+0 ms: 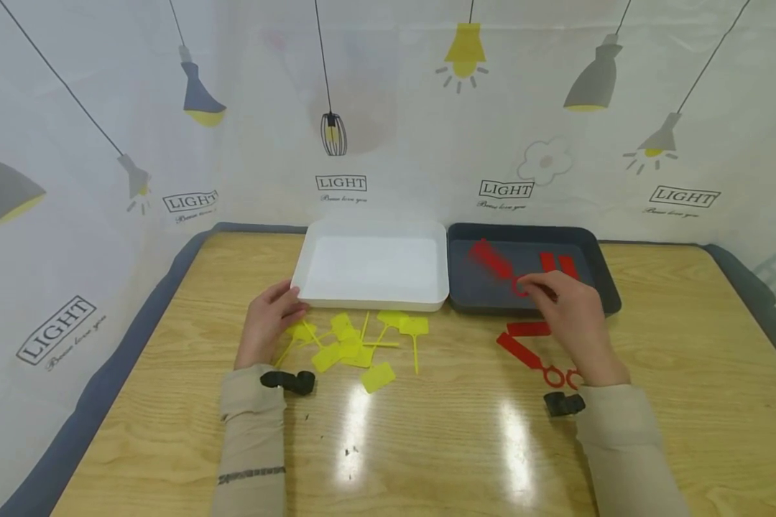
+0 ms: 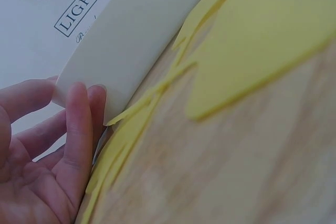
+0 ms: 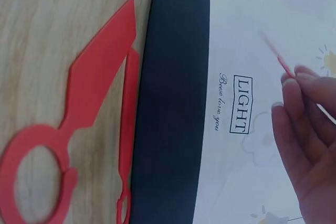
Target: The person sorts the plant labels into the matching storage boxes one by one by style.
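Note:
At the front left corner of a white tray [image 1: 372,304], my left hand [image 1: 270,319] holds the corner between its fingers. Yellow tags with thin stems [image 1: 378,378] lie in a loose heap just right of this hand. Over the dark grey tray [image 1: 608,294], my right hand [image 1: 572,316] pinches a red tag [image 1: 491,260] by its ring end; the tag's flat end is blurred. Two more red tags [image 1: 547,261] are inside that tray, partly hidden by the hand. Below it on the table lie other red tags [image 3: 102,69], one with its ring turned toward me.
The two trays stand side by side at the back of the wooden table [image 1: 427,452]. Behind them hangs a white cloth [image 1: 414,158] printed with lamps and the word LIGHT. Black straps [image 1: 291,381] are on both wrists.

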`<action>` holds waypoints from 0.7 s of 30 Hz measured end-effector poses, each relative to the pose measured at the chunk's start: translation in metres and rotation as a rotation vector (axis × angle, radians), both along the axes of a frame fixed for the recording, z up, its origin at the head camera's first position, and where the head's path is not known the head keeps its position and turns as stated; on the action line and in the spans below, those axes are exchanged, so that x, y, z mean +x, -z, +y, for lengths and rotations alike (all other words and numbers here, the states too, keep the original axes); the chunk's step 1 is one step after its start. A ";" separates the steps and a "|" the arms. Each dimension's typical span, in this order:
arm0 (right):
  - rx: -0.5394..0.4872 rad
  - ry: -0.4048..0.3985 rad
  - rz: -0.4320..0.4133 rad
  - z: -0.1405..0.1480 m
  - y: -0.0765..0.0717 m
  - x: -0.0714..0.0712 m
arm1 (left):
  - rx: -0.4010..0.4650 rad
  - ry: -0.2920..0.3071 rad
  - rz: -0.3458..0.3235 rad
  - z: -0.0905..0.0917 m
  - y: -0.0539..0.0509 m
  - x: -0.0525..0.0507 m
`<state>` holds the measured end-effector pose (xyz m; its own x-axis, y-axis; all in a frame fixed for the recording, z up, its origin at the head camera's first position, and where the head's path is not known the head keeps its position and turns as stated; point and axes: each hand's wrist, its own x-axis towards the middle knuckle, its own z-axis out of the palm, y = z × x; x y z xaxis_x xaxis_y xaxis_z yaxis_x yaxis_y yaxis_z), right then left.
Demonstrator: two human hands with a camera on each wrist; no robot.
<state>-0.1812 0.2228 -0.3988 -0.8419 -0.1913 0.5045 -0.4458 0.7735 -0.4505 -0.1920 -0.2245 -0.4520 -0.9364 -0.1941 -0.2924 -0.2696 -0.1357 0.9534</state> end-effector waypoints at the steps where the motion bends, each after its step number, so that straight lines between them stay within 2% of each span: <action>1: -0.034 0.000 0.017 0.003 0.005 -0.003 | 0.002 0.000 0.002 0.000 0.000 0.000; 5: -0.076 0.040 0.050 0.004 0.009 -0.005 | 0.004 0.007 0.001 0.000 -0.001 0.000; 9: -0.050 0.093 0.049 0.003 0.005 -0.003 | 0.007 0.011 -0.005 0.000 0.000 0.000; 15: -0.067 0.172 -0.060 0.008 0.005 -0.005 | -0.024 0.002 -0.036 0.000 -0.001 -0.002; 21: -0.044 0.158 -0.194 0.012 0.008 -0.007 | -0.028 -0.001 -0.038 0.000 0.000 -0.003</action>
